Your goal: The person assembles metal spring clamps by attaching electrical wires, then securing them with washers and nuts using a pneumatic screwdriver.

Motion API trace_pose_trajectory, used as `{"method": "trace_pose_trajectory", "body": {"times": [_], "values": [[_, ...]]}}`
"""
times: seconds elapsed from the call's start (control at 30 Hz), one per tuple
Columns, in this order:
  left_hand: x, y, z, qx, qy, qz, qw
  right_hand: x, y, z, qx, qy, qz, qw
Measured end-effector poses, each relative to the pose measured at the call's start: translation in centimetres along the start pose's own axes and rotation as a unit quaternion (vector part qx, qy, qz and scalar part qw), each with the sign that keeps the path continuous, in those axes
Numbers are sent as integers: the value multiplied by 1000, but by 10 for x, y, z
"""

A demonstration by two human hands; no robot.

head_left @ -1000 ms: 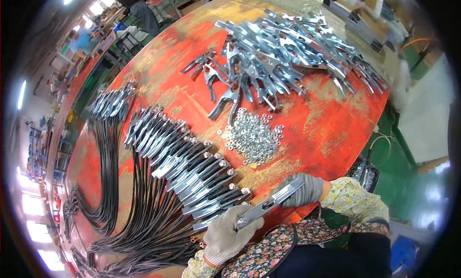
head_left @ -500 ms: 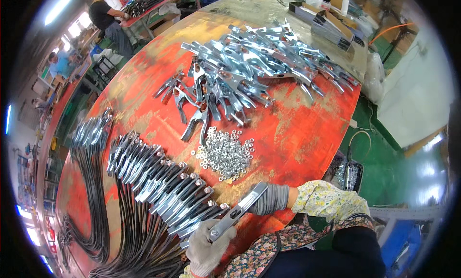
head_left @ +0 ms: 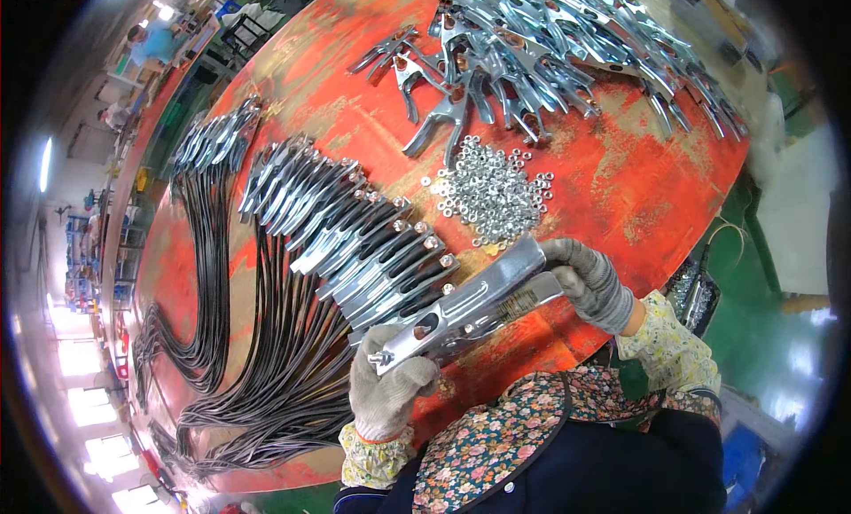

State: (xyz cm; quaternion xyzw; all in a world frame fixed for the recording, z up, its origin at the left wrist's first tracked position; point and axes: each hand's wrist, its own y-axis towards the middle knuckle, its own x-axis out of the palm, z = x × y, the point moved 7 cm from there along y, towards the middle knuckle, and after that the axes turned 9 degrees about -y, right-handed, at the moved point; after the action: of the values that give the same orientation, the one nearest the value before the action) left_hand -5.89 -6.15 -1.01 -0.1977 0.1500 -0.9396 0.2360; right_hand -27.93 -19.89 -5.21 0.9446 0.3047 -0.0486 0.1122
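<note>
Both my hands wear grey gloves and hold one large silver metal spring clamp (head_left: 474, 301). My left hand (head_left: 387, 392) is closed around its lower-left end, where a small bolt sticks out. My right hand (head_left: 596, 285) grips the handle end, fingers over one arm and thumb by the other. Just beyond my left hand lies a row of similar clamps (head_left: 363, 248) with black cables (head_left: 266, 363) trailing from them; bolts and nuts show at their ends. Past the held clamp, a heap of small silver nuts (head_left: 492, 195) rests on the worn red table (head_left: 612, 204).
A big pile of loose spring clamps (head_left: 541, 53) covers the table's far side. A second bundle of cabled clamps (head_left: 217, 141) lies at the left. Off the right edge is a dark tray (head_left: 696, 297) with small metal parts. A person in blue (head_left: 155, 44) is in the distance.
My view has shifted, so the table contents sit higher and further right. The clamp has been raised nearer, and my right hand now grips its handles, with the arms seen side-on.
</note>
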Motion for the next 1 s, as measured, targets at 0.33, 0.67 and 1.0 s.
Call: {"method": "trace_pose_trajectory", "body": {"times": [0.33, 0.67, 1.0], "values": [[1, -2, -4, -11, -131, -14, 991, 7, -13, -16, -9, 123, 22, 992], [6, 3, 0, -43, -159, -42, 986, 8, 19, -20, -3, 120, -28, 992], [16, 4, 9, 53, -30, -9, 998, 20, 72, -15, 35, 187, -83, 978]]}}
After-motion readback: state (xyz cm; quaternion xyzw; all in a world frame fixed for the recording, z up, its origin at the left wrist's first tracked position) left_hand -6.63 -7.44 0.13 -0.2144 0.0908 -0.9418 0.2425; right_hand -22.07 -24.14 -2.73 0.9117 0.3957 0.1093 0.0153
